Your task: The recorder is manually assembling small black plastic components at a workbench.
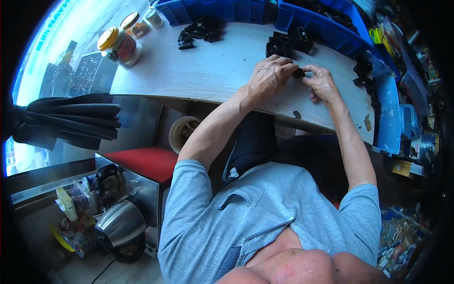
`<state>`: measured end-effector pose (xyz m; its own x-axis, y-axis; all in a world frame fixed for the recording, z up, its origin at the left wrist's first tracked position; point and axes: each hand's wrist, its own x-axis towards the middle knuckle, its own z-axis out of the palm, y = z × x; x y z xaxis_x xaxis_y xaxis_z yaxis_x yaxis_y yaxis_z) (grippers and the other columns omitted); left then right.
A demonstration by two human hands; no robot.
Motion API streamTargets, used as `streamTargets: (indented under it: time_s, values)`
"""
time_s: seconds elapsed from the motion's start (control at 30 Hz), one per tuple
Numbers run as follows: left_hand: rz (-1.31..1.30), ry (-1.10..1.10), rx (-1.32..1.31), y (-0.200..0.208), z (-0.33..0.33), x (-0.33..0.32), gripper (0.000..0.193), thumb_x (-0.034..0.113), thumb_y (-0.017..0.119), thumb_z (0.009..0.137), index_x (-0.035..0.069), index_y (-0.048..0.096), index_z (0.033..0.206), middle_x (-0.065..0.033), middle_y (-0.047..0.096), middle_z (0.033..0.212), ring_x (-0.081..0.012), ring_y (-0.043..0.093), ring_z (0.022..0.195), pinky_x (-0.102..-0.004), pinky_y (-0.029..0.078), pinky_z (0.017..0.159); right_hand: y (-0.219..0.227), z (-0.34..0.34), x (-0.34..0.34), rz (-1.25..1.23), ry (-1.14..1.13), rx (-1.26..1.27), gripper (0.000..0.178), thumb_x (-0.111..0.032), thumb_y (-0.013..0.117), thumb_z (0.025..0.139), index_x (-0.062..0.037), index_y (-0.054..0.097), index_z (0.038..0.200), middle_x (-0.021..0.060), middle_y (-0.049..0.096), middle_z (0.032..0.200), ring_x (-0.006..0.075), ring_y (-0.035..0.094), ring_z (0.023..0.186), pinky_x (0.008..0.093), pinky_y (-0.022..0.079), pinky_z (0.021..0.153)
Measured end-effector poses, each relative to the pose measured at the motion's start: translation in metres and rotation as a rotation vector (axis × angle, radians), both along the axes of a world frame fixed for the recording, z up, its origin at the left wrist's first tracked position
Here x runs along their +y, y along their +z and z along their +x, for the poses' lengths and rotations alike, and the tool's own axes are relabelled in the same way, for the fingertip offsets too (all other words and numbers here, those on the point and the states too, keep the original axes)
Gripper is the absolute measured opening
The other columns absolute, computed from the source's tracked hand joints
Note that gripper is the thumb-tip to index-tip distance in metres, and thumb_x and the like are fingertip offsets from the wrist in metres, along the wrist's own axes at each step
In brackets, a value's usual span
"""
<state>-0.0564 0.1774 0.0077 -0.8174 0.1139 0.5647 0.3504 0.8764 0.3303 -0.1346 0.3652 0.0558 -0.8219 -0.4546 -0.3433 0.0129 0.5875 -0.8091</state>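
My left hand [270,75] and my right hand [322,83] meet over the pale wooden table [208,71], both pinching one small black plastic part [298,73] between their fingertips. Just beyond the hands lies a heap of similar black parts [287,44]. A second heap of black parts [201,31] sits farther left on the table. More black pieces [365,72] trail along the right edge.
Blue bins [326,23] holding black parts line the table's far edge, with another blue bin [390,113] at the right. Jars with yellow lids [120,45] stand at the far left. Below left are a red-topped metal cabinet [142,163], a steel kettle [120,225] and dark folded fabric [71,120].
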Motion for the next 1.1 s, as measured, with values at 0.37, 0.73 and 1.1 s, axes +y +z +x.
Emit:
streamTargets:
  time_s: [0.37, 0.73, 1.1]
  values:
    - [-0.112, -0.093, -0.054, -0.003, -0.004, 0.004, 0.04, 0.011, 0.069, 0.091, 0.017, 0.068, 0.131, -0.0073, 0.068, 0.128, -0.0291, 0.063, 0.115, -0.0401, 0.051, 0.1, -0.003, 0.0, 0.002, -0.065, -0.005, 0.007, 0.035, -0.009, 0.066, 0.089, -0.0048, 0.065, 0.124, -0.0014, 0.051, 0.052, 0.0091, 0.048, 0.038, 0.0244, 0.033, 0.033]
    - [0.133, 0.239, 0.158, 0.001, 0.008, -0.032, 0.041, 0.011, 0.073, 0.085, 0.016, 0.068, 0.125, -0.0128, 0.067, 0.122, -0.0333, 0.063, 0.108, -0.0431, 0.056, 0.084, -0.001, 0.003, 0.003, -0.017, -0.022, 0.057, 0.035, -0.016, 0.075, 0.088, -0.0059, 0.066, 0.12, -0.0014, 0.054, 0.055, 0.0078, 0.049, 0.041, 0.0237, 0.04, 0.036]
    - [-0.147, 0.583, 0.051, -0.008, 0.021, -0.14, 0.03, 0.01, 0.065, 0.086, 0.012, 0.07, 0.115, -0.01, 0.066, 0.125, -0.0337, 0.063, 0.11, -0.0448, 0.053, 0.091, -0.015, 0.004, 0.008, -0.172, -0.091, 0.125, 0.041, -0.02, 0.079, 0.086, -0.0017, 0.065, 0.12, -0.0009, 0.056, 0.057, 0.0077, 0.052, 0.041, 0.0233, 0.042, 0.035]
